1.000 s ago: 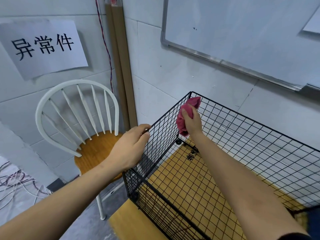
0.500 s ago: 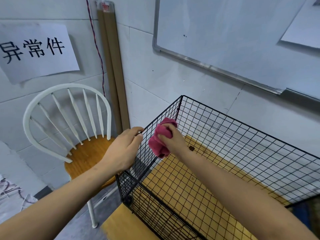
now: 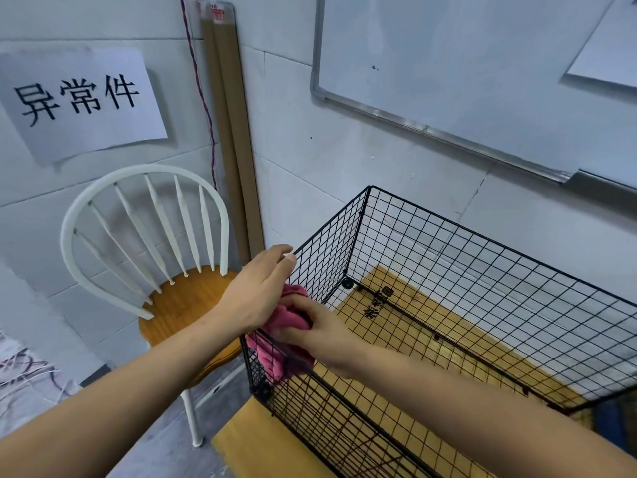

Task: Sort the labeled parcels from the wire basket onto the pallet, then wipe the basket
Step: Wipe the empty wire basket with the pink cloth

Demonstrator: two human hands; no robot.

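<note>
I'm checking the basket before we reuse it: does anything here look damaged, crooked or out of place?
The wire basket looks sound, its panels straight; the right hand holds a pink cloth at its corner, the left hand grips the rim. Only oddities: the paper sign hangs slightly crooked, and loose wires lie tangled at far left.

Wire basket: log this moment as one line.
phase: wipe | left hand: grips wire basket rim | right hand: holds pink cloth against inner side panel | contents: none visible
</note>
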